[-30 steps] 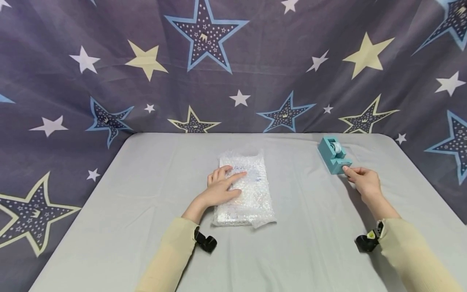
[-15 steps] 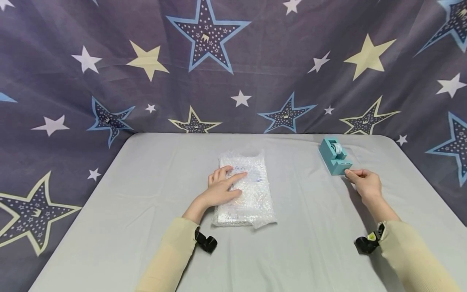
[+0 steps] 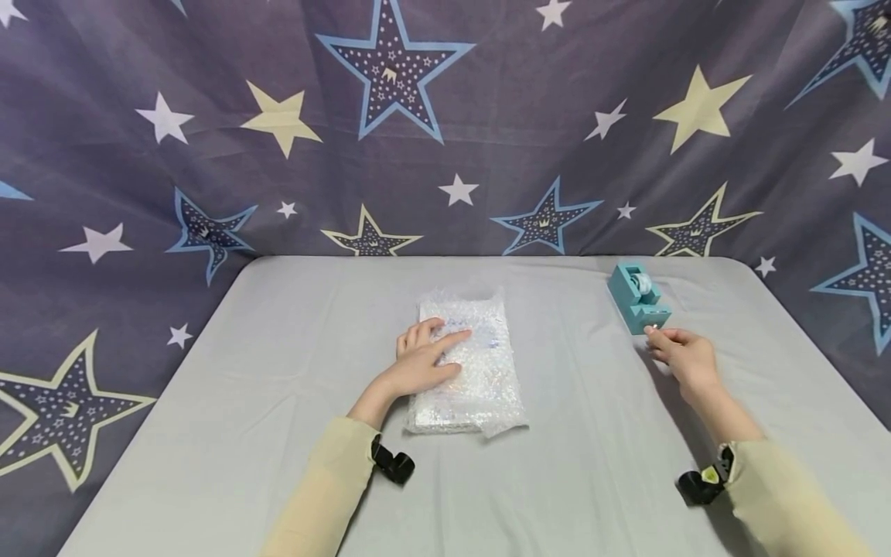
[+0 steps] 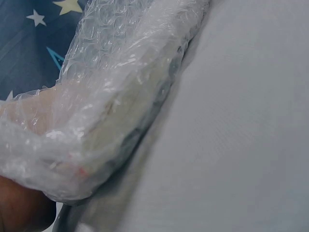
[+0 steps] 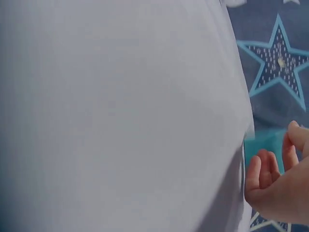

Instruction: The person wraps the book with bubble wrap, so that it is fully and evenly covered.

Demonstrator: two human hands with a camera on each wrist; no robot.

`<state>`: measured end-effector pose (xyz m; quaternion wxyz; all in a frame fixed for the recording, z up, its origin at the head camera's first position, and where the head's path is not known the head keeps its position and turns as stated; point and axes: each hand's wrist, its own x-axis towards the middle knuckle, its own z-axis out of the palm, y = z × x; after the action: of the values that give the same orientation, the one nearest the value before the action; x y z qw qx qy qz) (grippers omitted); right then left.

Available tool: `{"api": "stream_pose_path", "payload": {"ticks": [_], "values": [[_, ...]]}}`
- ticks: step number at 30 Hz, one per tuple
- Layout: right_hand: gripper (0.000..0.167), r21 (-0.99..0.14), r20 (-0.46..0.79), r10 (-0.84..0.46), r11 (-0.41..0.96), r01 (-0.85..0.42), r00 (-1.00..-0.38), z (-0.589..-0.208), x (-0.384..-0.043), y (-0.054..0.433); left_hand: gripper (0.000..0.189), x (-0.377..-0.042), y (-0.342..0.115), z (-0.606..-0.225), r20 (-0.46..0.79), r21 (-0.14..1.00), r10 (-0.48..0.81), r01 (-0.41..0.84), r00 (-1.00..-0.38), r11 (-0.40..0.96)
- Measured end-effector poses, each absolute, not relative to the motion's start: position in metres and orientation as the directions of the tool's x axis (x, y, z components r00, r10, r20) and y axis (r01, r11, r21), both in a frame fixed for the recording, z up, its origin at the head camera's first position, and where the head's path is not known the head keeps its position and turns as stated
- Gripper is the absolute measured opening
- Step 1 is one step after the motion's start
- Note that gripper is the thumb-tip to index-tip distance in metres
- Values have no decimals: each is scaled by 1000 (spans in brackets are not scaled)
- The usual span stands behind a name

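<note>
A flat package in clear bubble wrap (image 3: 480, 387) lies at the middle of the table in the head view. My left hand (image 3: 418, 363) rests on its left side with the fingers spread. In the left wrist view the bubble wrap (image 4: 130, 63) covers a thick pale edge, and part of a finger shows through the film. At the back right stands a teal tape dispenser (image 3: 629, 302) with a roll of clear tape (image 3: 641, 283). My right hand (image 3: 689, 360) is at its front end, thumb and forefinger pinching the tape's end, a small bright spot by the fingertips. The right wrist view shows this hand (image 5: 277, 193) before the teal dispenser (image 5: 263, 144).
A light grey cloth covers the table (image 3: 278, 340). Behind it and at both sides hangs a dark curtain (image 3: 445, 162) with stars on it. Black wrist cameras are strapped to both wrists at the beige sleeves (image 3: 323, 480).
My right hand has shifted slightly left and down across the dispenser's front, fingertips still close to it. The left hand, package and dispenser have stayed in place.
</note>
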<state>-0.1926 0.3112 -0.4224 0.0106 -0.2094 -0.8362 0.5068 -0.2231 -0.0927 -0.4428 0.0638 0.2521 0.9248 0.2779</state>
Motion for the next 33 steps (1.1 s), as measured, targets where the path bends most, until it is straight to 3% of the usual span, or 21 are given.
{"api": "stream_pose_path", "payload": {"ticks": [9,33], "values": [[43,-916,-98,214,362,172,-972,-416,-190,280,56,-223,-92,-441,23,544,498,429,-867,721],[39,-882,-123,22,456,119,-992,-418,-202,212,57,-223,-93,-442,14,524,493,426,-870,737]]}}
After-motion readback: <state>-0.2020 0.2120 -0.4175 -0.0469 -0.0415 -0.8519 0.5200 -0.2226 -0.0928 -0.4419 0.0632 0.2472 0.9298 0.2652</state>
